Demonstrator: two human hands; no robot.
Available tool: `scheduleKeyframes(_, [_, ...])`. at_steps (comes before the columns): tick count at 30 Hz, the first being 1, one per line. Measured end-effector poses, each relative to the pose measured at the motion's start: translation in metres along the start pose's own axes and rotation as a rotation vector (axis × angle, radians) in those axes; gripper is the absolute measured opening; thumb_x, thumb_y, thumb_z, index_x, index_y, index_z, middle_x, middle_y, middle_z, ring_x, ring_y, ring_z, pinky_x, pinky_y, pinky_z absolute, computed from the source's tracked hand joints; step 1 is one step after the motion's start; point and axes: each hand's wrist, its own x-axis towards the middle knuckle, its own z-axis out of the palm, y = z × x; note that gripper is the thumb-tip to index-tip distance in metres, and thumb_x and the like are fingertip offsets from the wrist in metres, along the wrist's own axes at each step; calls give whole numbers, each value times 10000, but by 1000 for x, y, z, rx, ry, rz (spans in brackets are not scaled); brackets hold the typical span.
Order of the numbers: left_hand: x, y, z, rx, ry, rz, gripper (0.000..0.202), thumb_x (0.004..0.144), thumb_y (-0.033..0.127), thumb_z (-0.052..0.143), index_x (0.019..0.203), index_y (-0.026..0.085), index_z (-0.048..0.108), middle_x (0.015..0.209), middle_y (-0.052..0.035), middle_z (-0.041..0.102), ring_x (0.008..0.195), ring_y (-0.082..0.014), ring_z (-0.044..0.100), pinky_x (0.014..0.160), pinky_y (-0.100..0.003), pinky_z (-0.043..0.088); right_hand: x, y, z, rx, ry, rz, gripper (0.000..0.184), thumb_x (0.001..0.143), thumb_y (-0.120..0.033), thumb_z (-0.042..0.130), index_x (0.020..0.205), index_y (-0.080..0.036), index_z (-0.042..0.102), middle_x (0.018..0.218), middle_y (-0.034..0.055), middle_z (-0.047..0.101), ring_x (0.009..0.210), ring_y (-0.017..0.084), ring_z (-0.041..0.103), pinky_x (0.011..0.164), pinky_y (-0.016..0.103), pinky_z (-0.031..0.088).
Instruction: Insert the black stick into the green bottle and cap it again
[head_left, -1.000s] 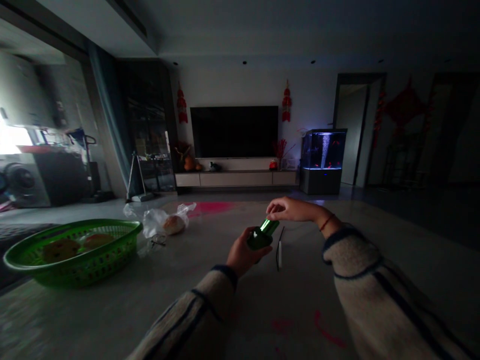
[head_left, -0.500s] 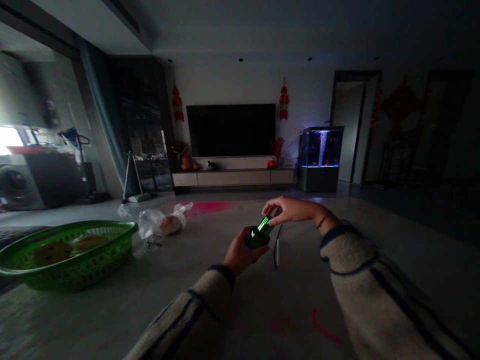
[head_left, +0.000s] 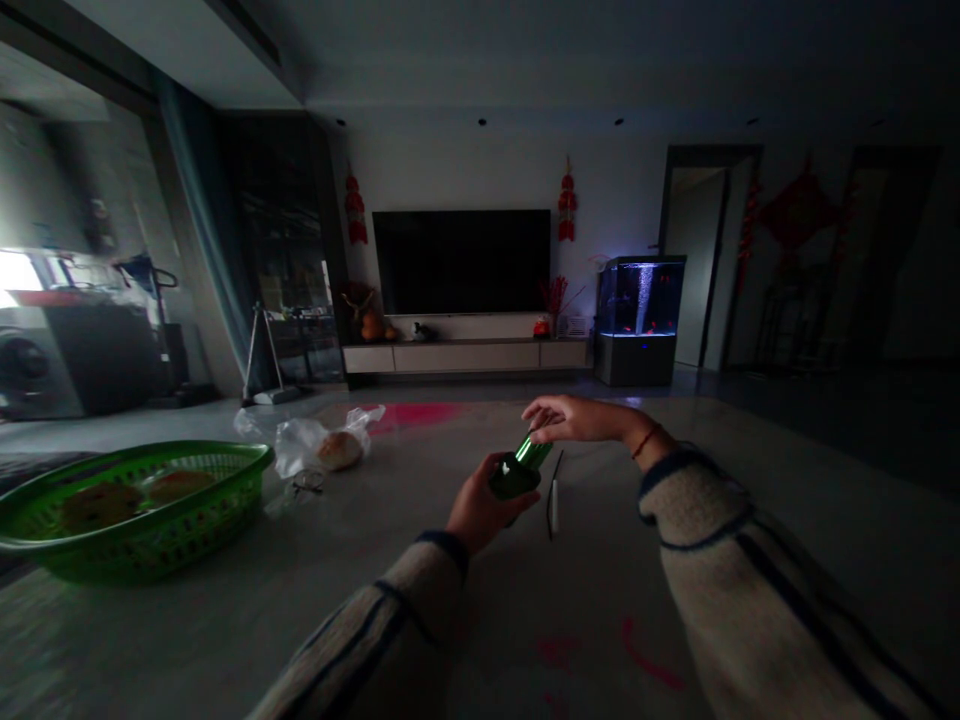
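Note:
Over the table, my left hand (head_left: 484, 510) is wrapped round the wide lower part of a dark green, shiny bottle (head_left: 514, 480), which leans up to the right. My right hand (head_left: 574, 417) comes over from the right, and its curled fingers close on the bright green narrow top of the bottle. The fingertips partly hide that top, so I cannot make out whether it is a neck or a cap. Just right of the bottle, a thin white item with a dark edge (head_left: 554, 508) lies on the table.
On the left stands a green plastic basket (head_left: 225, 520) with round, bread-like pieces in it. Between it and my hands lie a clear plastic bag (head_left: 291, 448), a round bun (head_left: 340, 450) and a pair of glasses (head_left: 307, 484). Pink marks (head_left: 649, 655) stain the table (head_left: 360, 590).
The fingers of my right hand have shifted slightly left and curled a little differently at the bottle's top. My left hand and the bottle have stayed in place.

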Motion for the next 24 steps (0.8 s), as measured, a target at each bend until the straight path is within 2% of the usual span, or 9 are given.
scheduleKeyframes(3, [0, 0, 1, -11, -7, -10, 575, 574, 421, 707, 1056, 199, 487, 859, -18, 618, 743, -145, 575, 662, -269, 464, 0, 0, 0, -33, -10, 12, 292, 738, -289, 593, 976, -122, 567, 896, 73, 620, 827, 160, 582, 774, 316, 450])
scheduleKeyframes(6, [0, -1, 1, -8, -4, -4, 584, 564, 430, 712, 1053, 199, 489, 866, -22, 620, 744, -145, 580, 660, -267, 466, 0, -2, 1, -54, 0, 17, 250, 739, -268, 586, 943, -124, 586, 879, 65, 628, 806, 154, 583, 751, 299, 448])
scheduleKeyframes(10, [0, 0, 1, -1, 7, -2, 588, 557, 433, 712, 1048, 193, 496, 855, -20, 618, 736, -141, 575, 644, -257, 461, 0, -3, 1, -37, 9, 3, 260, 758, -311, 567, 936, -124, 595, 873, 63, 632, 803, 149, 581, 753, 293, 446])
scheduleKeyframes(16, [-1, 1, 0, -35, -14, -15, 589, 555, 432, 709, 1047, 190, 494, 851, -25, 623, 721, -138, 572, 639, -255, 456, -1, -3, 0, -64, -12, 3, 267, 751, -293, 576, 955, -122, 597, 871, 62, 640, 791, 144, 590, 756, 296, 451])
scheduleKeyframes(24, [0, 0, -1, 6, -15, -15, 583, 564, 419, 713, 1053, 197, 484, 873, -30, 626, 737, -149, 582, 657, -275, 466, -6, -7, -2, -34, -44, -31, 371, 670, -211, 656, 1022, -138, 563, 1040, 79, 609, 925, 158, 580, 825, 304, 456])
